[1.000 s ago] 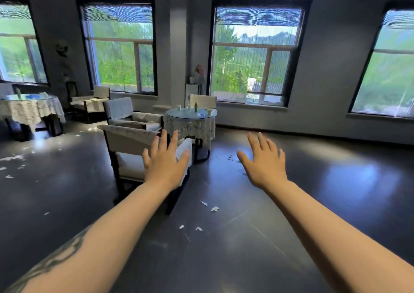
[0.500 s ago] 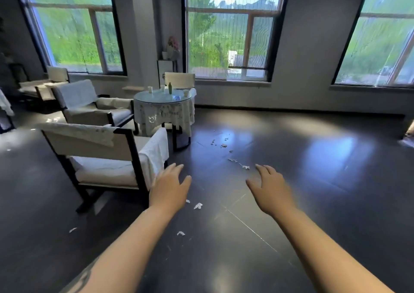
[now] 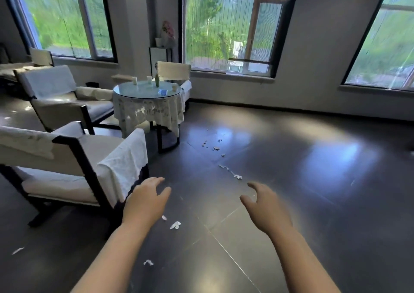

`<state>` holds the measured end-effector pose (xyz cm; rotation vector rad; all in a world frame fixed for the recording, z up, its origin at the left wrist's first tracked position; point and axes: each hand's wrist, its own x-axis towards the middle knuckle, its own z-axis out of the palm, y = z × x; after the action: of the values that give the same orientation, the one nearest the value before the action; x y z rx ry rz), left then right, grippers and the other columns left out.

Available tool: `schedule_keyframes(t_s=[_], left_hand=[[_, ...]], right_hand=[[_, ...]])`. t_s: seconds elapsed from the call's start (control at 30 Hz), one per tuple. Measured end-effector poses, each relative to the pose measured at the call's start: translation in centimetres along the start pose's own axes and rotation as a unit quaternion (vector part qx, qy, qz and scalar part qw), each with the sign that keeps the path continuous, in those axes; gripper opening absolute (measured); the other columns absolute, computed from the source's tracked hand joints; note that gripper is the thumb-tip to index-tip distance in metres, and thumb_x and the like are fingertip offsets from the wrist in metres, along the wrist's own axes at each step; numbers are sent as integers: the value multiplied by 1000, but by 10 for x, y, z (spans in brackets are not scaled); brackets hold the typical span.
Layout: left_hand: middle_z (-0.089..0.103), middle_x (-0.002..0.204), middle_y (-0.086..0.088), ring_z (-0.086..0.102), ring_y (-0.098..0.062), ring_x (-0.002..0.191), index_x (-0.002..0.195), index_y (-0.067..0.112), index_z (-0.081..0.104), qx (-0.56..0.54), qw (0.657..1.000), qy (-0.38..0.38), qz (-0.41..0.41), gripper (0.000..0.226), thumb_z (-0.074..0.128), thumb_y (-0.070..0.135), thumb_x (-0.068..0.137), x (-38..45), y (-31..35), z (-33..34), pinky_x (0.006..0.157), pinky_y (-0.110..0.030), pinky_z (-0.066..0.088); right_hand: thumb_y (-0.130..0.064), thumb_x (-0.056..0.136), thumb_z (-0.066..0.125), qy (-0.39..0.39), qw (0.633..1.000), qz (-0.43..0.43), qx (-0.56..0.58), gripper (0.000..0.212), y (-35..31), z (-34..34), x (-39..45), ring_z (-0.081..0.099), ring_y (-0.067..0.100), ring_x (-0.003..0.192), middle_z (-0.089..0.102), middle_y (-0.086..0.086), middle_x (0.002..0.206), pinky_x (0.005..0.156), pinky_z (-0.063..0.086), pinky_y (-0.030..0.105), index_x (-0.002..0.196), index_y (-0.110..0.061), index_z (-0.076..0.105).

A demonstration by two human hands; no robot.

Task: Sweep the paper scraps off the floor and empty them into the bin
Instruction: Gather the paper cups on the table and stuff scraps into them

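Both the left hand point(image 3: 146, 199) and the right hand point(image 3: 264, 205) are held out over the dark floor point(image 3: 313, 203) with fingers loosely spread, holding nothing; no broom, dustpan or bin is in view. The paper scraps point(image 3: 175, 225) lie scattered, some just below the hands, others in a trail near the round table point(image 3: 147, 104). The main risk is missing pieces: small scraps could slip under the armchair point(image 3: 74, 158), and window glare on the shiny floor could hide them

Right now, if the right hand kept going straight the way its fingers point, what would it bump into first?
Probably nothing solid soon. The right hand points forward and slightly left over bare floor. First along that line is the trail of paper scraps, though depth is hard to judge.
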<state>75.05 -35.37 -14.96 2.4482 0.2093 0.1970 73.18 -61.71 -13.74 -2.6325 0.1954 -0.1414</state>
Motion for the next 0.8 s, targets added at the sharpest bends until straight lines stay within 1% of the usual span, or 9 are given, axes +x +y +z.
schedule_keyframes(t_s=[0.1, 0.23, 0.3, 0.4, 0.5, 0.63, 0.73, 0.8], left_hand=[[53, 144, 3, 49, -21, 131, 138, 21, 57, 1, 1000, 3, -25, 44, 56, 34, 96, 40, 3, 17, 103, -34, 39], [54, 143, 2, 50, -21, 130, 138, 22, 56, -17, 998, 15, -57, 44, 56, 34, 95, 113, 0, 42, 102, -36, 42], [56, 142, 0, 52, -21, 129, 138, 21, 56, -32, 998, 15, -50, 45, 57, 34, 95, 157, 2, 55, 104, -37, 42], [55, 143, 1, 50, -20, 130, 139, 20, 55, -23, 999, 13, -40, 45, 57, 33, 96, 229, 13, 71, 104, -33, 39], [51, 146, 4, 47, -20, 132, 140, 22, 54, -17, 999, 1, -38, 45, 55, 35, 97, 295, 24, 81, 104, -33, 38], [51, 146, 4, 47, -18, 132, 141, 22, 53, -22, 999, 2, -38, 45, 55, 34, 97, 376, 42, 97, 106, -33, 38], [52, 145, 7, 47, -16, 132, 141, 24, 52, -20, 999, -9, -37, 46, 55, 35, 97, 424, 54, 112, 106, -33, 38], [51, 145, 8, 47, -16, 131, 142, 25, 51, -18, 999, -12, -40, 46, 54, 35, 97, 459, 58, 122, 105, -32, 39]], right_hand=[[-38, 91, 51, -27, 1000, -6, 9, 50, 4, 11, 54, 48, 15, 125, 46, -7, 143, 97, 42, 31, 140, -28, 44], [-38, 91, 51, -30, 999, -3, 16, 49, 13, 28, 138, 51, 15, 122, 44, -7, 144, 95, 43, 31, 139, -29, 44], [-38, 91, 52, -31, 999, -5, 11, 51, 13, 38, 182, 51, 16, 121, 43, -6, 145, 95, 43, 30, 140, -28, 43], [-37, 90, 54, -36, 999, -5, 1, 53, 9, 50, 255, 51, 16, 121, 43, -6, 145, 96, 43, 31, 141, -26, 42], [-37, 91, 53, -32, 999, 1, 5, 51, 1, 51, 325, 53, 16, 117, 45, -7, 142, 91, 43, 29, 140, -26, 43], [-37, 90, 54, -12, 1000, 4, 23, 51, -8, 54, 407, 53, 14, 117, 45, -10, 141, 85, 41, 28, 139, -28, 43], [-37, 90, 54, -22, 999, 5, 35, 52, -12, 59, 463, 53, 14, 117, 45, -9, 142, 86, 43, 29, 140, -29, 42], [-37, 91, 54, -20, 999, 4, 42, 51, -16, 65, 504, 54, 11, 109, 44, -9, 142, 84, 43, 27, 140, -30, 41]])
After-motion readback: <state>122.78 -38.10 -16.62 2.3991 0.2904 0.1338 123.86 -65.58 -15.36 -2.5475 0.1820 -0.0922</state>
